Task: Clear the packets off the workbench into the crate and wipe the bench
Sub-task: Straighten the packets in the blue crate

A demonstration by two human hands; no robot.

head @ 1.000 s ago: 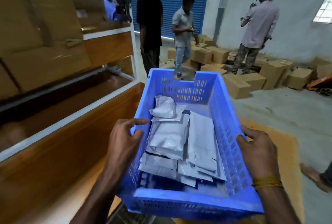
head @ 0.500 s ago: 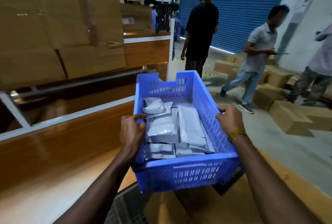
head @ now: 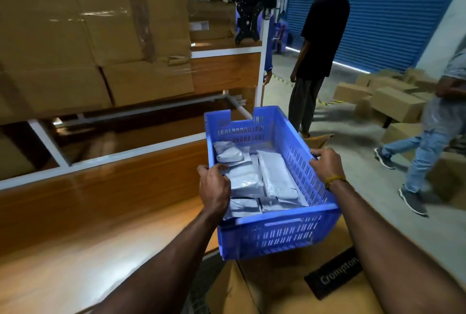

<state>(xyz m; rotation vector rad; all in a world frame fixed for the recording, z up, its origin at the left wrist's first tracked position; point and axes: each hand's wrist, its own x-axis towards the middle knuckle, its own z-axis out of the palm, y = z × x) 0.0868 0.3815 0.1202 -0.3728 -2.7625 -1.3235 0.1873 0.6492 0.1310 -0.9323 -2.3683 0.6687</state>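
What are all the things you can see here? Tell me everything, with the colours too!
crate: one, blue, held over a cardboard box at bottom right
packets: several, silvery white, lying in the crate; exact count unclear
workbench: one, brown wood, at left
shelf frame: one, white, behind the workbench
big cartons: several, brown, taped, on the shelf
cardboard box: one, brown with a black label, under the crate
floor cartons: many, brown, at right
shutter: one, blue, at back
other people: three, standing or walking, right and centre back
left hand: one, grips the crate's left rim
right hand: one, yellow wristband, grips the right rim
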